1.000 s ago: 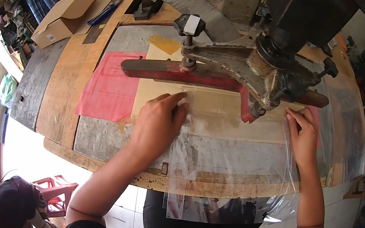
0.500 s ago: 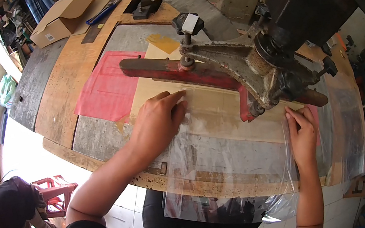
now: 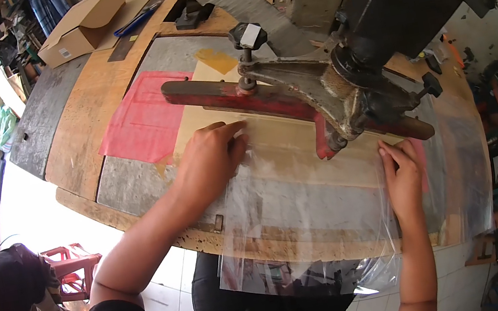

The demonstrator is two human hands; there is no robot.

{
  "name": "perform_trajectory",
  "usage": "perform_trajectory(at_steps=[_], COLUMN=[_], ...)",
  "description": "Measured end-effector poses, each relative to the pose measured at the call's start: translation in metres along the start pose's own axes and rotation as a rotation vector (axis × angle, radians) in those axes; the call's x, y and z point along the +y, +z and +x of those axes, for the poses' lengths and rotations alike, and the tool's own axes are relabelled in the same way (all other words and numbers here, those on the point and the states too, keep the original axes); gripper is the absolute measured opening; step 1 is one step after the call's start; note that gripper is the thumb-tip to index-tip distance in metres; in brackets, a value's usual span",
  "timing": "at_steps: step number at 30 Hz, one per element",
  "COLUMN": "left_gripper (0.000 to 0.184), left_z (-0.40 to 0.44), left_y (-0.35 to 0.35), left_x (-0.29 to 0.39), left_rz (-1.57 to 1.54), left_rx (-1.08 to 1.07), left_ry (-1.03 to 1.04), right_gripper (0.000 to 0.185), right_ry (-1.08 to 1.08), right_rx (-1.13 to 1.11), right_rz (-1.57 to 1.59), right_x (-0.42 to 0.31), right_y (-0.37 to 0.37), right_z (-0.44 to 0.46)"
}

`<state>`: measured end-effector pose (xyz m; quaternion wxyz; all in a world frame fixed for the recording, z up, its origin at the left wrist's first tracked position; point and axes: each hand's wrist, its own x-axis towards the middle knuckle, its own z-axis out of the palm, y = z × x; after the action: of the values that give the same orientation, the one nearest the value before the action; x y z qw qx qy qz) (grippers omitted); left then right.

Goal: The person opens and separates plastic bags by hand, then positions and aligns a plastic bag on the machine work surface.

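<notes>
A clear plastic sheet [image 3: 299, 213] lies over the metal bed of a press and hangs down past the front edge. My left hand [image 3: 213, 158] pinches its upper left corner, over a tan board [image 3: 197, 124]. At the sheet's upper right, my right hand [image 3: 402, 172] pinches the other corner between thumb and fingers. Just beyond both hands stands the press head, a long red-edged bar [image 3: 212, 97] on a cast metal bracket [image 3: 298, 73]. A pink sheet [image 3: 139, 118] lies left of the tan board, partly under it.
A cardboard box [image 3: 83, 25] and a blue cutter [image 3: 135, 19] lie at the back left. More clear plastic [image 3: 467, 183] drapes over the table's right side. A person [image 3: 20, 295] crouches at lower left beside a red stool [image 3: 73, 270].
The whole view has shifted slightly, with the press appearing a little further left. Both hands keep their pinch on the plastic sheet, almost unmoved against the board.
</notes>
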<state>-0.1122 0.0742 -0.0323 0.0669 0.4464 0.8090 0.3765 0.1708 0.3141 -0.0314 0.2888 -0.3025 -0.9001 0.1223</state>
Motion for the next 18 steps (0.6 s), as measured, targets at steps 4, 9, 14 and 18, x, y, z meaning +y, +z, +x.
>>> perform_trajectory(at_steps=[4, 9, 14, 18], left_gripper=[0.031, 0.032, 0.032, 0.031], left_z=[-0.0001, -0.0011, -0.0005, -0.0004], left_y=[-0.0012, -0.0004, -0.0031, -0.0007], left_x=[0.0042, 0.0025, 0.0052, 0.0028], left_rz=[0.019, 0.018, 0.037, 0.038], left_rx=[0.002, 0.005, 0.001, -0.004], left_ry=[-0.012, 0.008, 0.007, 0.004], right_gripper=[0.02, 0.02, 0.02, 0.019], right_ry=[0.004, -0.017, -0.033, -0.032], right_rx=[0.001, 0.011, 0.015, 0.036], right_rz=[0.013, 0.031, 0.004, 0.004], right_x=[0.0012, 0.0045, 0.0097, 0.0045], right_y=[-0.0003, 0.0001, 0.0009, -0.0005], right_z=[0.0002, 0.0001, 0.0003, -0.001])
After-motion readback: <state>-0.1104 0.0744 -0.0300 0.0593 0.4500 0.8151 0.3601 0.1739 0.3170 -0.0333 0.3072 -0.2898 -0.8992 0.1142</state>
